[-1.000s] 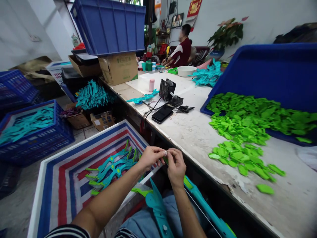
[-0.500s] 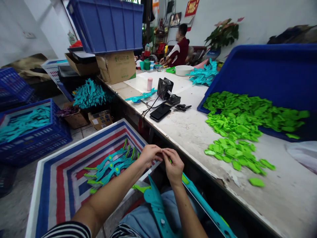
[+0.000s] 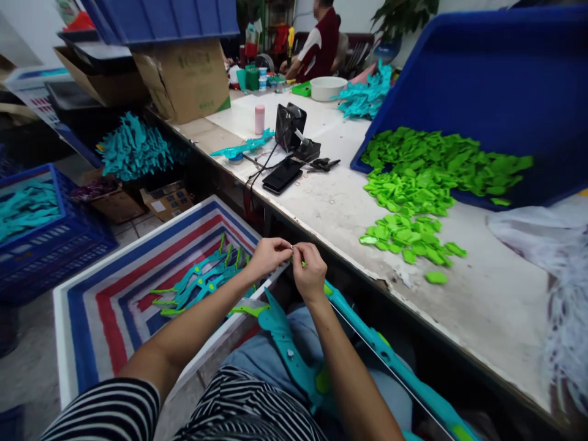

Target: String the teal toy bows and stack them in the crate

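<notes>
My left hand (image 3: 269,257) and my right hand (image 3: 310,269) meet fingertip to fingertip above the near rim of the striped bin. Both are closed in a pinch; a tiny pale bit shows between them, too small to name, and a speck of green shows by the right fingers. Across my lap lies a turquoise plastic piece (image 3: 287,343) with a green-tipped end. Beside my right forearm runs a long turquoise strip (image 3: 390,358) with green parts and a thin white line along it. Similar turquoise and green pieces (image 3: 202,282) lie in the striped bin (image 3: 108,324).
On the table (image 3: 331,211) are a phone (image 3: 282,176), a small black fan (image 3: 290,127) and loose green pieces (image 3: 407,236), spilling from a tipped blue bin (image 3: 463,79). A co-worker (image 3: 316,46) sits at the far end. Crates of turquoise parts (image 3: 30,211) stand left.
The view has tilted down and shifted right, so the table and bins sit higher and further left. Both hands stay pinched together at nearly the same place over the bin's edge.
</notes>
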Available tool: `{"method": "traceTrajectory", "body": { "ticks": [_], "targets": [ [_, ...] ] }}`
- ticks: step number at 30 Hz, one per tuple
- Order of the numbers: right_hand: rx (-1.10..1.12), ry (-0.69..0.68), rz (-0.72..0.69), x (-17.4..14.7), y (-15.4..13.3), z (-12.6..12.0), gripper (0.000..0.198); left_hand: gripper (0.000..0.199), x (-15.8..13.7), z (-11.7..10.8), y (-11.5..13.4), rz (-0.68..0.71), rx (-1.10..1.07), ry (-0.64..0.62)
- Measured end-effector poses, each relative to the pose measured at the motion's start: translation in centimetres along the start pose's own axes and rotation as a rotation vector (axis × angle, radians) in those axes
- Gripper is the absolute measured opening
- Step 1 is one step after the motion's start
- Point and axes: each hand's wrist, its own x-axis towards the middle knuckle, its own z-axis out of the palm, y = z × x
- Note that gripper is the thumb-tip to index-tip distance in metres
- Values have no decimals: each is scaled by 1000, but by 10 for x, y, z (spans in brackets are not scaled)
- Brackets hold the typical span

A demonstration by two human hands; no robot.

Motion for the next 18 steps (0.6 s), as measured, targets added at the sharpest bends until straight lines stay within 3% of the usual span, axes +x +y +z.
{"method": "traceTrajectory", "body": {
  "ticks": [5,10,14,18],
  "targets": [
    [42,-61,107,-5,4,-3,17,11,-1,2,-14,111,243,93],
    [65,-95,107,-12,10,-4,17,22,-7,-4,-17,137,392,-45],
    [-57,-127,94,-20,20,5,21,22,-5,-8,-16,146,613,-52],
    [-132,-162,129,-24,26,10,20,23,-4,-14,-22,171,496,-88]
  ]
}}
